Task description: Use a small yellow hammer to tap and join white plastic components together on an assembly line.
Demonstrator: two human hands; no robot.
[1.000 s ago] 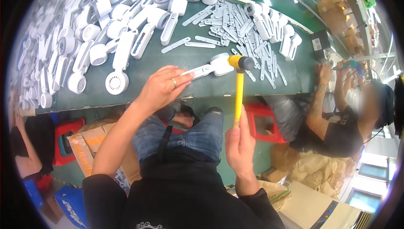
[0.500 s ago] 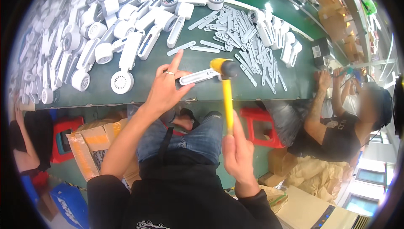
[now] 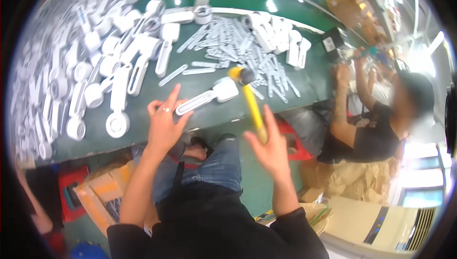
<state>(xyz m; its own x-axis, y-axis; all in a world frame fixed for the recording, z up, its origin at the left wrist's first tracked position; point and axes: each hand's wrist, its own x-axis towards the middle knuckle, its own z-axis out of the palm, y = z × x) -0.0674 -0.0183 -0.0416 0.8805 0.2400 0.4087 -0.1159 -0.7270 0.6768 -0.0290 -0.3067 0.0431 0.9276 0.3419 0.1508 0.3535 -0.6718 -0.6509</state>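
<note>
A white long-handled piece with a drum-shaped head (image 3: 225, 90) lies slanted near the table's front edge, its exact kind unclear. My left hand (image 3: 165, 124) has its thumb and a finger on either side of the handle end, with the index finger stretched out past it. To the right is a yellow hammer (image 3: 252, 106) with a black striking face, its head by the piece's round end. The hammer's handle runs back over the table edge to my right hand (image 3: 273, 147), whose fingers are straight and spread around the handle end, not wrapped.
Many similar white pieces (image 3: 117, 123) crowd the left of the green table (image 3: 147, 132). Loose grey slotted strips (image 3: 228, 40) are heaped beyond my hands, with more white pieces behind. A person (image 3: 381, 125) sits at right. A cardboard box (image 3: 102, 187) and red stools stand below.
The view has shifted, moving the scene leftward. My right hand has loosened from its closed grip on the hammer. The white piece's round head, formerly behind the hammer, now shows.
</note>
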